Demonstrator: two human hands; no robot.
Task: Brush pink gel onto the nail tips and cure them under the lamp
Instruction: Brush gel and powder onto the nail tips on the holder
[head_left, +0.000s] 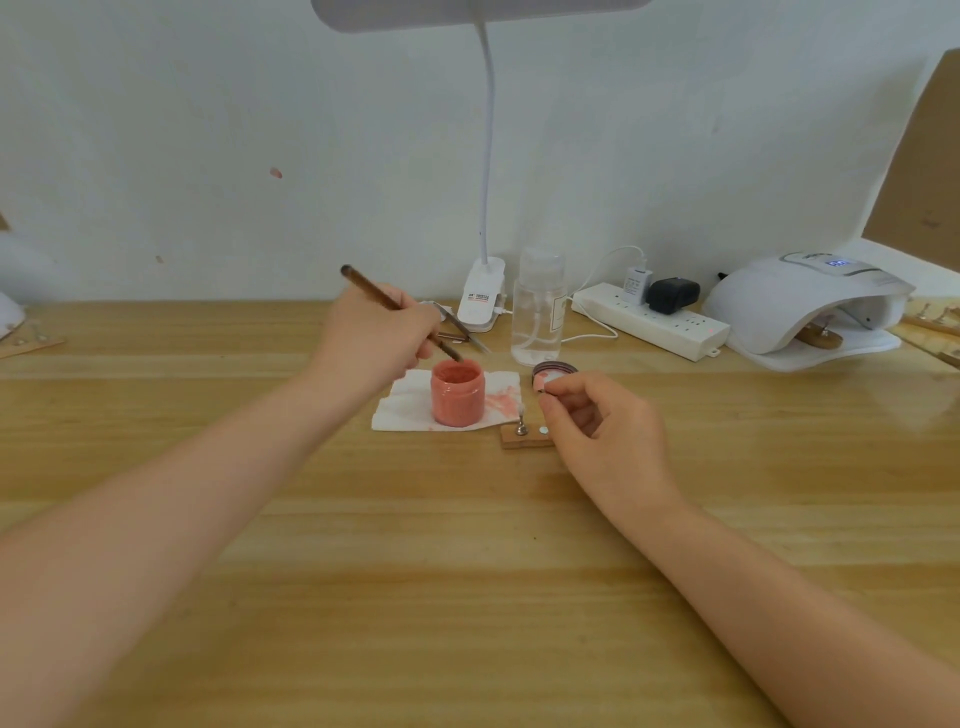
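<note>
Pink gel jar stands open on a folded white tissue near the middle of the desk, tissue smeared pink to the jar's right.

Left hand grips a brown-handled brush, fingers curled round the shaft; handle points up and left, bristle end sits at the jar's rim. Whether bristles touch the gel: cannot tell.

Right hand pinches a small pink-coated nail tip between thumb and fingertips, other fingers curled. It is held just right of the jar, above a small wooden holder block.

- Block carries 1 metal stand with a pale tip on top, plus 1 round metal disc beside it.
- Jar lid lies behind the right hand, inside facing up.
- Clear plastic bottle stands behind the lid.
- Tweezers lie behind the left hand, partly hidden.
- Clip base of a white desk light sits at the desk's back edge, neck rising to the head overhead.
- White power strip with 2 plugs in it lies right of the bottle.
- Curing lamp, white and domed, sits far right, display lit, a wooden holder visible in its opening.
</note>
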